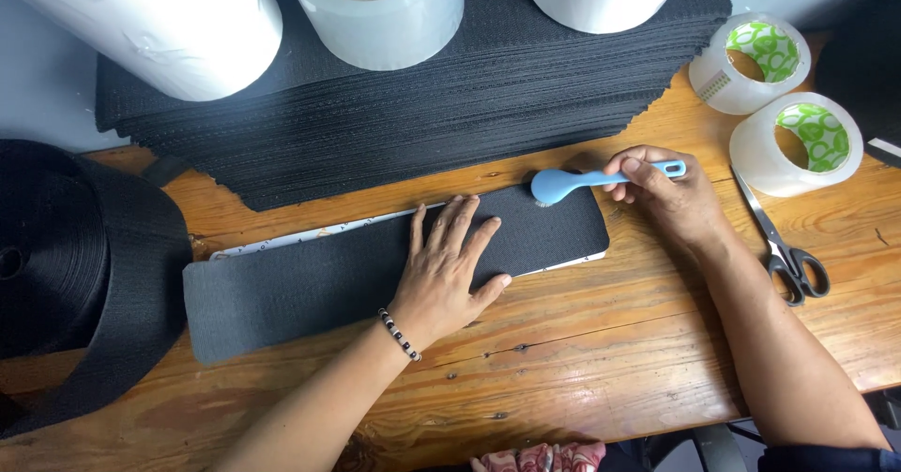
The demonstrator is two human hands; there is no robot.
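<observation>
A stack of black fabric sheets [422, 106] fills the upper centre. Below it, mid-frame, a long black fabric strip [375, 270] runs left to right, slightly tilted up rightward, on the wooden table [610, 359]. The left hand [446, 275] presses flat on it, fingers spread. The right hand [671, 195] grips a blue brush [587, 181], head pointing left on the strip's upper-right corner. Tape rolls [798, 134] and scissors [784, 247] lie right.

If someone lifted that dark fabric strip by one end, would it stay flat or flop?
The dark fabric strip would probably droop: it looks thin and woven. It likely weighs little. It may slide on the wooden table, since the left hand presses it flat while the right hand brushes.
</observation>
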